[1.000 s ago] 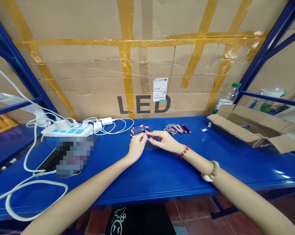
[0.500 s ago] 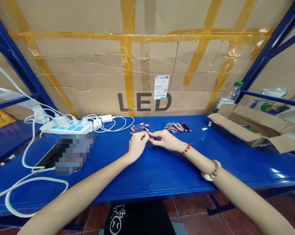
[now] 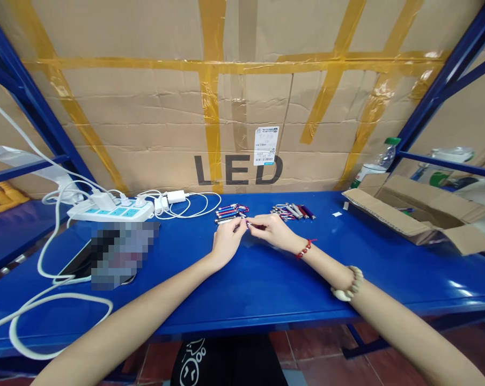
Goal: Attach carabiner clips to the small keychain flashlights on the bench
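My left hand (image 3: pixel 227 238) is closed, its thumb and fingertips pinching a small dark pen-like tube that the fingers mostly cover. Facing it, my right hand (image 3: pixel 273 230) pinches a small dark piece (image 3: pixel 248 225) at its fingertips. The hands nearly meet above the blue table; whether the two held parts are joined, I cannot tell. Just behind my left hand lies a pile of small pen-like metal tubes with cords (image 3: pixel 228 210). Another group of such tubes (image 3: pixel 301 211), in silver, red and purple, lies beyond my right hand, with cords and metal clips at its left.
A white power strip (image 3: pixel 114 211) with chargers and looping cables, plus a blurred flat device (image 3: pixel 122 252), occupies the left side. At right stand an open cardboard box (image 3: pixel 403 214) and a green-capped bottle (image 3: pixel 381 158). A large taped carton (image 3: pixel 166 118) walls off the back.
Both hands stay in almost the same place, with small shifts at the fingertips. A gap shows between them where the right fingers hold the small piece. The view has tilted slightly.
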{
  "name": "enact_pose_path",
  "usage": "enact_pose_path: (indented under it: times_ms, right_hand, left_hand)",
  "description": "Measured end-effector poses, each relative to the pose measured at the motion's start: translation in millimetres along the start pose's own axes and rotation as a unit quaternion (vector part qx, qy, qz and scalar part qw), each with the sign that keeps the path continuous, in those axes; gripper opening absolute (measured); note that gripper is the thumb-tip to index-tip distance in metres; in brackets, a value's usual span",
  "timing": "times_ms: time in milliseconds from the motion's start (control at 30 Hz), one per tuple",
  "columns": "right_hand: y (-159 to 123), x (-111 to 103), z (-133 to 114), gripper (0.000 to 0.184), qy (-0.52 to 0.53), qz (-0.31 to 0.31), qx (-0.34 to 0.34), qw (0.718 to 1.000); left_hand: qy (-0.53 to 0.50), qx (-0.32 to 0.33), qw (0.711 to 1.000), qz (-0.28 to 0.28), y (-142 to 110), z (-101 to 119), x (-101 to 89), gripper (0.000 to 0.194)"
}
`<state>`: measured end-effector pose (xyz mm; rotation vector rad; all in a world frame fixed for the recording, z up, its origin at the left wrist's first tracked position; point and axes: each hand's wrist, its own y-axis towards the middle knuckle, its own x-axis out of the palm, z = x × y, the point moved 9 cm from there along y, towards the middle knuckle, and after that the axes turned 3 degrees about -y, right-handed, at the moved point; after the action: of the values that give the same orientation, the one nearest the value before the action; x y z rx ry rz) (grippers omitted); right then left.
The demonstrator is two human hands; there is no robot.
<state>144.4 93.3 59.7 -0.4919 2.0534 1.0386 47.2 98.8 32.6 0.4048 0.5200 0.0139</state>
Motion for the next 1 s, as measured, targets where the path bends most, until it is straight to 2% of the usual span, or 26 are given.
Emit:
enact_pose_path:
  times_ms: [267,467,600,833,1000]
  right_hand:
    - [0,-9,7,0.032,0.037,0.050,0.029,0.998]
    - [-3,-8,31,0.037,0.122,0.064,0.111,0.984]
    - [-6,-9,39,0.038,0.169,0.079,0.154,0.970]
    - [-6,-8,37,0.037,0.191,0.085,0.159,0.965]
    - [-5,-20,44,0.041,0.177,0.115,0.176,0.961]
  left_hand:
    - [-0.064,-0.020,0.997,-0.036,1,-6,9.7,0.033]
    - [-0.110,-0.039,0.990,-0.074,-1,-7,18.3,0.029]
    - [-0.115,-0.031,0.989,-0.088,-1,-6,21.6,0.028]
    - [-0.098,-0.013,0.990,-0.105,-2,-3,25.4,0.028]
    - [-0.077,-0.010,0.991,-0.107,-3,-5,27.8,0.027]
